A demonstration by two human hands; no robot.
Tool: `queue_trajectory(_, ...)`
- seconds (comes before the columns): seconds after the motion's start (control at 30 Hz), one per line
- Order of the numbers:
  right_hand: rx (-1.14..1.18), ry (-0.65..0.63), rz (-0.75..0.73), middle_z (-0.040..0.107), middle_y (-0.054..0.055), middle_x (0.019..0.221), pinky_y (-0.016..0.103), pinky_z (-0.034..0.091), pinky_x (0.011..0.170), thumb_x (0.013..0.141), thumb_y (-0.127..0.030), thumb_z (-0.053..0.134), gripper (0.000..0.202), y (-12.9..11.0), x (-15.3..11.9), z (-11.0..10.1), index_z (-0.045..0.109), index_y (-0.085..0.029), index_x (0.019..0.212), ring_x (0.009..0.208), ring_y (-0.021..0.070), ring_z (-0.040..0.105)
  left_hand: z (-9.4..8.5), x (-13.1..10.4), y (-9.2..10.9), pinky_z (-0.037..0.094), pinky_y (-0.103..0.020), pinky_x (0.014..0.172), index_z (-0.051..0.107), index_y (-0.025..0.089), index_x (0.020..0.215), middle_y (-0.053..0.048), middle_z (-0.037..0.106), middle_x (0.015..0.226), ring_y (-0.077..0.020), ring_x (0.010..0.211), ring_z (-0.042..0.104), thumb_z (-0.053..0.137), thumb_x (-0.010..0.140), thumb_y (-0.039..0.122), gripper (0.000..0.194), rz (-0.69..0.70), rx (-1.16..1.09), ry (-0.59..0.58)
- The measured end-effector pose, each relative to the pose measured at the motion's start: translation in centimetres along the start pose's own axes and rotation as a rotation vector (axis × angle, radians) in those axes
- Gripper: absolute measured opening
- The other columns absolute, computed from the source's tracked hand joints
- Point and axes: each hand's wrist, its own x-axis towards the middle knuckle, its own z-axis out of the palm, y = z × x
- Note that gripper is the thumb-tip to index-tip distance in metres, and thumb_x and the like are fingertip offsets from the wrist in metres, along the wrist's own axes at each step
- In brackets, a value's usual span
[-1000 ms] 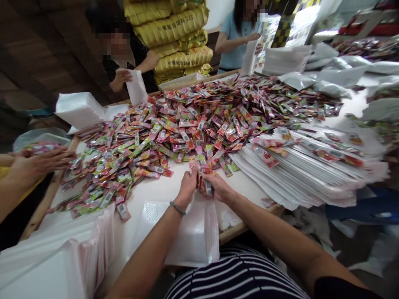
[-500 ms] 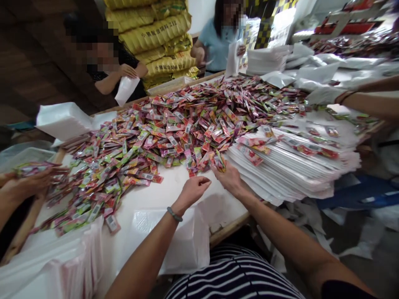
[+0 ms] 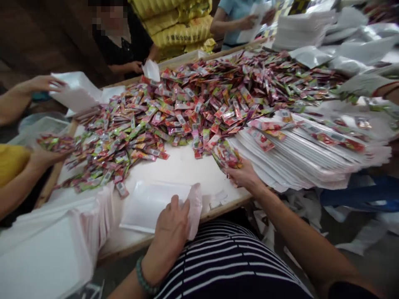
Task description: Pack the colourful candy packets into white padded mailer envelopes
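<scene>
My right hand (image 3: 245, 174) is closed around a bunch of small colourful snack packets (image 3: 227, 154), just above the table's near edge. The left hand (image 3: 174, 218), with a beaded bracelet at its wrist, has its fingers curled on the pinkish open end of a white plastic bag (image 3: 156, 201). That bag lies flat on the white table (image 3: 183, 166) in front of me. Beyond both hands spreads a big heap of the same packets (image 3: 183, 108). The left thumb is mostly hidden.
Fanned white bags (image 3: 289, 153) lie on the right, with loose packets on top. Another pile of bags (image 3: 62, 232) is at the near left. Co-workers' hands (image 3: 43, 160) reach in from the left, one with packets. Filled bags (image 3: 358, 50) lie at the back right.
My left hand has moved down from beside the heap onto the white bag. My right hand has drawn back slightly with its packets. A co-worker's hand now touches the bags at far left.
</scene>
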Motion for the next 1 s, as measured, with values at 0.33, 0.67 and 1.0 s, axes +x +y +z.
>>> queue_trajectory(0.33,-0.697,-0.466,-0.671,0.069,0.007,0.095,0.031,0.042,0.076,0.084,-0.024,0.055,0.032,0.1,-5.9,7.6,0.061,-0.019,0.115,0.085,0.0212,0.061,2.9,-1.1,-1.6,0.056,-0.029,0.077,0.037,0.013,0.143,-0.018,0.049,0.142,-0.023,0.1,0.067,0.04,0.082,0.004,0.062,-0.193,-0.198,0.355)
queue_trajectory(0.67,-1.191,-0.381,-0.967,0.066,0.013,0.095,0.037,0.037,0.081,0.093,-0.012,0.044,0.021,-1.8,-5.2,11.2,0.064,-0.011,0.099,0.091,0.0244,0.057,3.8,1.3,-1.1,0.055,-0.03,0.088,0.042,0.019,0.133,-0.01,0.06,0.122,-0.0187,0.109,0.061,0.04,0.074,-0.002,0.062,0.194,-0.518,0.746)
queue_trajectory(1.0,-1.307,-0.668,-1.04,0.068,0.01,0.084,0.037,0.036,0.078,0.084,-0.031,0.059,0.019,-12.2,-3.4,8.3,0.07,-0.015,0.08,0.083,0.0234,0.06,-1.0,3.3,-0.7,0.029,-0.014,0.041,0.051,0.02,0.114,0.012,0.04,0.055,-0.0033,0.038,0.03,0.048,0.071,0.003,0.046,0.08,-1.46,0.795)
